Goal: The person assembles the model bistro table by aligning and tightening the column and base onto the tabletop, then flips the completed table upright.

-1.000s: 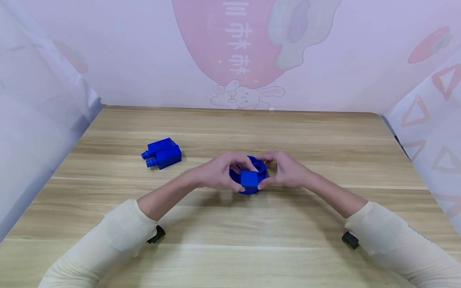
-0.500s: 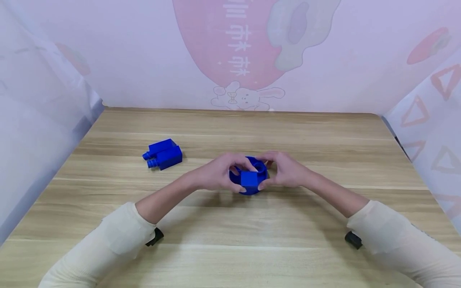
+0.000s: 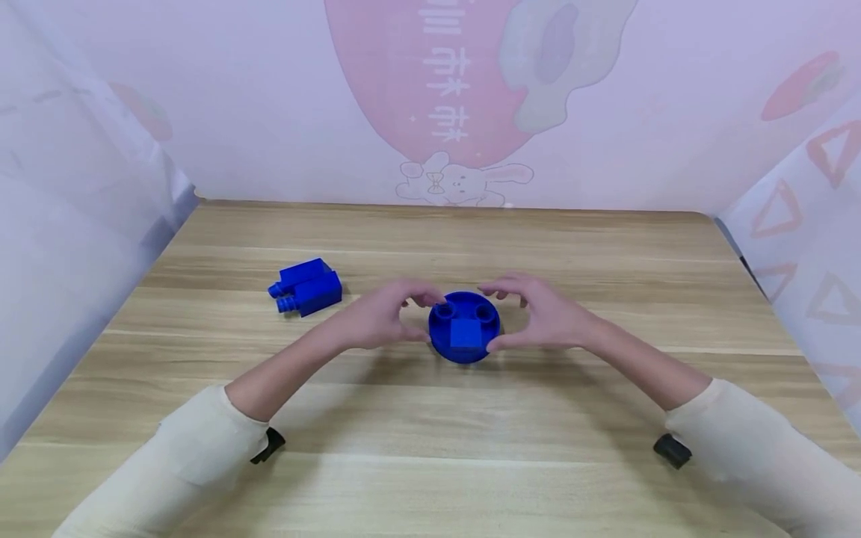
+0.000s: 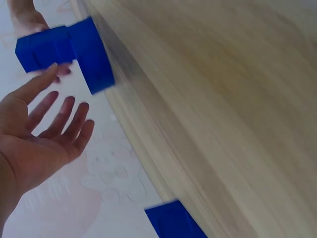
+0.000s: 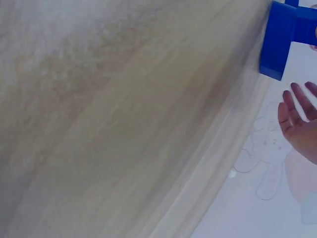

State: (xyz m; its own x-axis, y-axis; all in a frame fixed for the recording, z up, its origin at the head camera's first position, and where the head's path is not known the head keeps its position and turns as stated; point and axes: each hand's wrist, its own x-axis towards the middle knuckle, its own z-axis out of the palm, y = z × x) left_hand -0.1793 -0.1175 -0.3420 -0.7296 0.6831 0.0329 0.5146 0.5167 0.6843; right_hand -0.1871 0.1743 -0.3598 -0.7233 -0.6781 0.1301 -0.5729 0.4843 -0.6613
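A round blue base [image 3: 464, 357] lies flat on the table, with a square blue block [image 3: 466, 334] standing up from it and two ring-shaped sockets behind the block. My left hand [image 3: 383, 317] hovers at the left of the base, fingers loosely spread and holding nothing. On the other side, my right hand [image 3: 538, 314] is spread with its thumb near the rim; whether it touches cannot be told. From the left wrist, the base [image 4: 93, 57] and block [image 4: 42, 49] appear beyond my thumb. The right wrist view has the base [image 5: 276, 42] above my fingers.
Two blue blocks with ribbed pegs [image 3: 309, 288] lie side by side on the left of the wooden table [image 3: 430, 456]. A pale printed curtain [image 3: 269, 112] hangs behind the table's far edge, with more cloth at both sides.
Both hands have let go of the blue block and base. My left hand has drawn away leftward and my right hand slightly rightward, uncovering both sockets. The base stays in place.
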